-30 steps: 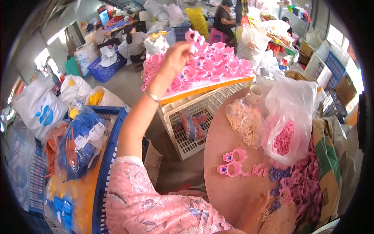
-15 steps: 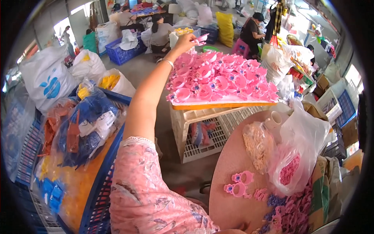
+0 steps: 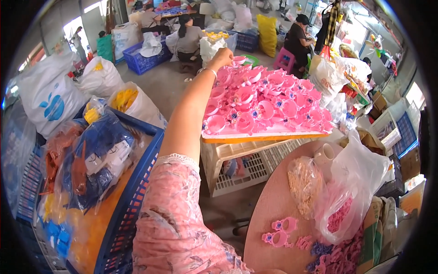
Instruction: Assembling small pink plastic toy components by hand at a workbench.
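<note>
My left hand (image 3: 222, 57) reaches out over the far left corner of a heap of pink plastic pieces (image 3: 267, 109). Its fingers are curled at a pink ring-shaped piece (image 3: 239, 60), level with the top of the heap; the fingertips are partly hidden. The heap, round open rings with small blue details, covers a white board with an orange edge (image 3: 269, 139). Two similar pink pieces (image 3: 276, 238) lie on the round table (image 3: 262, 210) close to me. My right hand is out of the picture.
Left stands a blue crate (image 3: 132, 208) with bagged coloured parts. On the round table are a bag of beige bits (image 3: 305, 185), a clear bag of pink parts (image 3: 351, 182) and a cream cup (image 3: 324, 153). Seated people (image 3: 297, 41) work farther back.
My left hand has lowered with the pink piece, from above the heap's far corner down to its top. The view has shifted slightly.
</note>
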Available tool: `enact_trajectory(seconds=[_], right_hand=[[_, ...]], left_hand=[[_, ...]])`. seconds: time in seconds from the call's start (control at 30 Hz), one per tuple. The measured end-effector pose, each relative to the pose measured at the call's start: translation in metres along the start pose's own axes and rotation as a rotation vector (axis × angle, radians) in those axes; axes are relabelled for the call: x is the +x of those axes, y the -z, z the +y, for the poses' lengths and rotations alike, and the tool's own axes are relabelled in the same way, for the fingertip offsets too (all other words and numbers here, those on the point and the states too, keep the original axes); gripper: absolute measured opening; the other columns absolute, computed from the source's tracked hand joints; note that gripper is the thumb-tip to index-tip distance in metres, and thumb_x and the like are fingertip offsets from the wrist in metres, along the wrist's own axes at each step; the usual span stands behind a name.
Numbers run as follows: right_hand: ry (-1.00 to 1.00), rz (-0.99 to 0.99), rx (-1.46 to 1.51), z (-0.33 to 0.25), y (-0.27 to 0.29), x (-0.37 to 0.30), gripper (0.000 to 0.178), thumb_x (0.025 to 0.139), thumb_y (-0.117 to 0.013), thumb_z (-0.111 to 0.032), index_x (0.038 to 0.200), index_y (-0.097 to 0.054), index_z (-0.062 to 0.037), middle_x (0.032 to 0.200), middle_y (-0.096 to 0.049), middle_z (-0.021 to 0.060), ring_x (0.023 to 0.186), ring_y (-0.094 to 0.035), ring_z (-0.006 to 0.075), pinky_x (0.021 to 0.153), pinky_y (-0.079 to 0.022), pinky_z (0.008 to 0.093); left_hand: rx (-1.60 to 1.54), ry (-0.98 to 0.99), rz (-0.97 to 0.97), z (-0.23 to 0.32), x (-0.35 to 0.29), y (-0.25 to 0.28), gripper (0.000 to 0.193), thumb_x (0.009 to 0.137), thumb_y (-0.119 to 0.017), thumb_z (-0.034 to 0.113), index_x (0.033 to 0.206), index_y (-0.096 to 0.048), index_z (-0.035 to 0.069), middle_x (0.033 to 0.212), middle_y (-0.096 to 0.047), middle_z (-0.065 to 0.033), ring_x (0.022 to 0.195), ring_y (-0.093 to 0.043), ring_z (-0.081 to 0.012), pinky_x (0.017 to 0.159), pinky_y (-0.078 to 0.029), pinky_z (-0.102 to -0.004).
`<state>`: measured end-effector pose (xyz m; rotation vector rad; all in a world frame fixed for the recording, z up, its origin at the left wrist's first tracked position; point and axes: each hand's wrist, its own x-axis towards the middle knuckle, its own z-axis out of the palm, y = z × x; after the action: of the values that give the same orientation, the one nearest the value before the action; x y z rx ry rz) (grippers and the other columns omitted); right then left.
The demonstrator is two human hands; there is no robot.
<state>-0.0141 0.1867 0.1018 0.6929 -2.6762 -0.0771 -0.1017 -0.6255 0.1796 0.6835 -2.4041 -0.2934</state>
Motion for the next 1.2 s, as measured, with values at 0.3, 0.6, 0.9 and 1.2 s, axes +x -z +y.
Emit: enact_trajectory(seconds=[0.3,0.6,0.9,1.2], right_hand=[[-0.085,-0.111,-0.155,0.003,-0.003,-0.024,0.039,0.094,-0.059,-0.026,0.122,-0.063,0.0,0.124,-0.061,0.0244,0.116,-0.055,0.0414,0.105,-0.04,0.0466],[0.702,0.848,-0.191,0.094,-0.113,-0.084,0.029,0.095,-0.061,-0.02,0.107,-0.068,0.0054,0.101,-0.069,0.0247,0.092,-0.066,0.0395,0.087,-0.052,0.0421],[-0.528,-0.07,0.603,0.041,-0.068,-0.107,0.022,0.097,-0.056,-0.014,0.112,-0.065,0.0,0.104,-0.068,0.0196,0.094,-0.065,0.0338,0.085,-0.05,0.0403],[-0.449,0.268,0.619,0.046,-0.088,-0.116,0.013,0.091,-0.064,-0.001,0.104,-0.066,-0.0005,0.092,-0.067,0.0125,0.083,-0.065,0.0239,0.073,-0.05,0.031]], left_hand=[[0.092,-0.035,-0.153,-0.027,0.013,-0.023,0.024,0.062,-0.075,0.003,0.086,-0.076,0.007,0.08,-0.073,-0.0112,0.074,-0.072,-0.023,0.07,-0.056,-0.0336],[0.173,-0.108,-0.188,-0.003,0.009,0.001,0.026,0.066,-0.071,0.004,0.091,-0.077,0.009,0.089,-0.073,-0.0141,0.085,-0.072,-0.0267,0.078,-0.055,-0.0365],[-0.025,-0.299,0.101,0.069,0.004,0.097,0.032,0.094,-0.06,0.025,0.118,-0.069,0.006,0.107,-0.072,-0.0123,0.093,-0.07,-0.0211,0.081,-0.053,-0.0349],[-0.316,-1.046,-0.288,0.344,-0.307,-0.002,0.048,0.078,-0.053,-0.011,0.12,-0.067,0.007,0.11,-0.07,-0.0122,0.099,-0.067,-0.0283,0.087,-0.053,-0.0383]])
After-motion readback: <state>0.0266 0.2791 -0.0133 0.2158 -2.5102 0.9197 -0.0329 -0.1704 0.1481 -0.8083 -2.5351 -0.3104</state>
